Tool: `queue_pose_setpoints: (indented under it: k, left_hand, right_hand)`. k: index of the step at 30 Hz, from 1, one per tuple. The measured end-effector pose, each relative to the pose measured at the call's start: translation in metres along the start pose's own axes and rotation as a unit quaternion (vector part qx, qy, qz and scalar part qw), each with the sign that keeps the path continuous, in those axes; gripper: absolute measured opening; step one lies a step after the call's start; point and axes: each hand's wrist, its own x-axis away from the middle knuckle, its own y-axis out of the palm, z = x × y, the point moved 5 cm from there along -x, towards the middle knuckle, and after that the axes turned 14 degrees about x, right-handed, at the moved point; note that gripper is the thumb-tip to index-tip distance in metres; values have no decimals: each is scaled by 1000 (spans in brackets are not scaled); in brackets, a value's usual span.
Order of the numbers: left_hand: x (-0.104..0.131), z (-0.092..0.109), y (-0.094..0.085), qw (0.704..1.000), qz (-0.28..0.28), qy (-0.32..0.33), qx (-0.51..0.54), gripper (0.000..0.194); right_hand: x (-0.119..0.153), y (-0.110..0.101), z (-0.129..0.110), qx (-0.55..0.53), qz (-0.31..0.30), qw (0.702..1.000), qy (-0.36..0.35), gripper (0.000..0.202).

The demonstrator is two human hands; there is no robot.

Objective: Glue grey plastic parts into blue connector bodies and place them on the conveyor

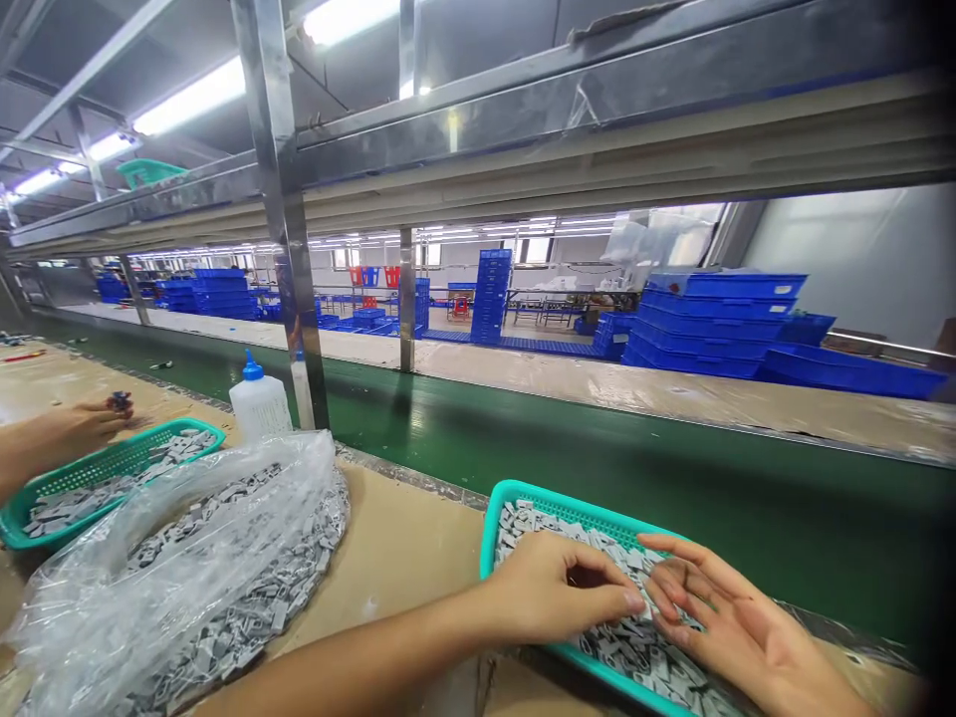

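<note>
My left hand (557,588) rests curled on a heap of small grey flat pieces (642,652) in a teal mesh tray (499,493) at the bench's front right. Its thumb and forefinger are pinched together, and I cannot see a piece between them. My right hand (721,627) lies palm up over the same heap, fingers spread. Its fingertips touch the left hand's fingertips, and the palm shows nothing in it.
A clear plastic bag (186,558) of the same grey pieces lies at the left. Behind it stand a blue-capped white squeeze bottle (259,403) and a steel post (295,269). Another person's hand (71,428) works over a second teal tray (190,430). A green conveyor belt (568,448) runs past.
</note>
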Motion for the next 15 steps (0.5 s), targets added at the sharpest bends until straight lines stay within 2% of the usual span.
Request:
queue_pose_setpoints:
  k: [2, 4, 6, 9, 12, 15]
  left_hand:
    - [1, 3, 1, 1000, 1, -6, 10, 33]
    - [1, 4, 1, 1000, 1, -7, 17, 33]
    - [1, 4, 1, 1000, -1, -5, 21, 33]
    - [0, 1, 1, 1000, -3, 1, 21, 34]
    - [0, -1, 1, 1000, -4, 0, 21, 34]
    - [0, 1, 2, 1000, -1, 3, 6, 34]
  right_hand:
    - [-4, -1, 9, 4, 12, 1000, -26, 106]
    - [-5, -1, 13, -1, 11, 1000, -24, 106]
    - [-4, -1, 8, -12, -1, 1000, 8, 113]
    - [2, -1, -7, -30, -12, 995, 93, 119]
    - [5, -5, -21, -41, 11, 994, 102, 115]
    - [6, -4, -22, -28, 1, 994, 105, 117]
